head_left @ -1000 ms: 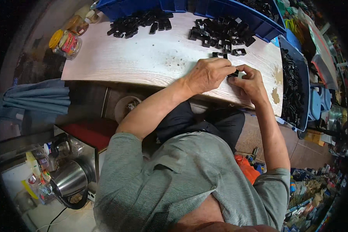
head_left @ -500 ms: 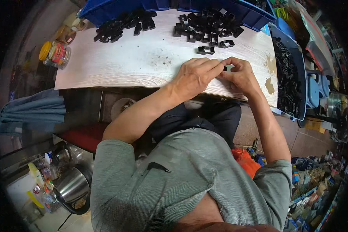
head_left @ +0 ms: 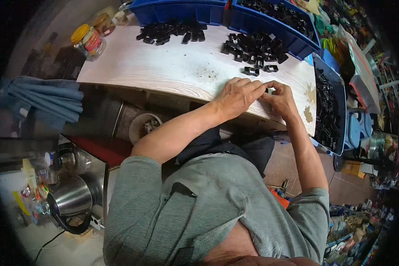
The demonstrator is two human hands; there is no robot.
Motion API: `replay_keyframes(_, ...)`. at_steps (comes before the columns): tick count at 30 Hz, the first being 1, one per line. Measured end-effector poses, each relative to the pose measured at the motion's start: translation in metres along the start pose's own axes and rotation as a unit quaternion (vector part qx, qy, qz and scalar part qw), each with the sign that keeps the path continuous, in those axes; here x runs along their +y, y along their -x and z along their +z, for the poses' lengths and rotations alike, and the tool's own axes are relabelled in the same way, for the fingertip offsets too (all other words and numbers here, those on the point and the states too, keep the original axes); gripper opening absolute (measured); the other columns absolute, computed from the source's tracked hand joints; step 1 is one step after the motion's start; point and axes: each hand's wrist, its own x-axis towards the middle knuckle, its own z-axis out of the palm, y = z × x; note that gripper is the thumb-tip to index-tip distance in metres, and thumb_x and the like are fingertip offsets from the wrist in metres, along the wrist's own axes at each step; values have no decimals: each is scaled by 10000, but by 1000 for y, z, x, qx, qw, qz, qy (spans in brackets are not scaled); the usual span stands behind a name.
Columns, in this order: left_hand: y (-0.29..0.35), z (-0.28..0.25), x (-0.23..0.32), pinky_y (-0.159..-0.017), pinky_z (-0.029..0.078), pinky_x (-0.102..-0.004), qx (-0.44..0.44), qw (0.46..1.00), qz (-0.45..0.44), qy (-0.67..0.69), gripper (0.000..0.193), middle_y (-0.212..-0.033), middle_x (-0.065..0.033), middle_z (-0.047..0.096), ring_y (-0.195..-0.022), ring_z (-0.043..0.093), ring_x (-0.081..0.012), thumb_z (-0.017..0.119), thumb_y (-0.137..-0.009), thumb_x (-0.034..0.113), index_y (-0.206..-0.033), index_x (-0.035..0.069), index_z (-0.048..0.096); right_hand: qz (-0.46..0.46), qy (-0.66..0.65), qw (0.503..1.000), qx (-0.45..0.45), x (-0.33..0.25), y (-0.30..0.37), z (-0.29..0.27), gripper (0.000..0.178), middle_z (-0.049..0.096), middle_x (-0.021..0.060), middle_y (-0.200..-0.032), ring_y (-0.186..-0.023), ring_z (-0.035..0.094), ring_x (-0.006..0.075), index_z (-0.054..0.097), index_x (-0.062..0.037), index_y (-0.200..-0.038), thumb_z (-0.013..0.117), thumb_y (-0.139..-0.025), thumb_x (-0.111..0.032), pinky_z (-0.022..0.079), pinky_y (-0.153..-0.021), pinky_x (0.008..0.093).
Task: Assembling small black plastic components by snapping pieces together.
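Note:
At the table's near edge, right of the middle, my left hand (head_left: 239,96) and my right hand (head_left: 281,101) meet fingertip to fingertip. Both are closed around a small black plastic part (head_left: 269,90), mostly hidden by the fingers. Just beyond them lie two loose black rectangular frames, a left frame (head_left: 251,71) and a right frame (head_left: 271,68), each with an opening through it. Behind these is a heap of similar black frames (head_left: 255,48). A second pile of narrower black plastic pieces (head_left: 170,32) lies at the far left.
Blue bins (head_left: 270,22) line the back of the white wood-grain table (head_left: 142,62). A blue crate (head_left: 341,95) of black parts stands at the right side. A yellow-lidded jar (head_left: 89,42) sits at the left edge. Below the table is a round waste bin (head_left: 139,128).
The view has shifted, so the table and its contents appear lower and more of the back bins shows. My hands remain together at the table edge, fingers still around the small part.

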Motion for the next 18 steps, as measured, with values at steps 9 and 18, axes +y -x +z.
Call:
replay_keyframes(9, 2, 6, -6, -807, 562, -359, 29, 1000, 7, 2, 186, -1040, -102, 694, -933, 670, -267, 605, -866, -4, -1022, 60, 684, -35, 47, 998, 14, -2, 2, -1, 297, 632, 0, -706, -601, 524, 69, 711, -26, -1049, 833, -826, -181, 414, -526, 246)
replay_keyframes(18, 1, -64, -169, -934, 514, -457, 98, 908, -320, -253, 381, -1178, -156, 716, -1042, 639, -377, 657, -938, 323, -1203, 53, 708, 91, -201, 956, 193, 12, 11, -46, 215, 490, -29, -537, -417, 511, 98, 698, -78, -946, 819, -854, -231, 384, -395, 270)
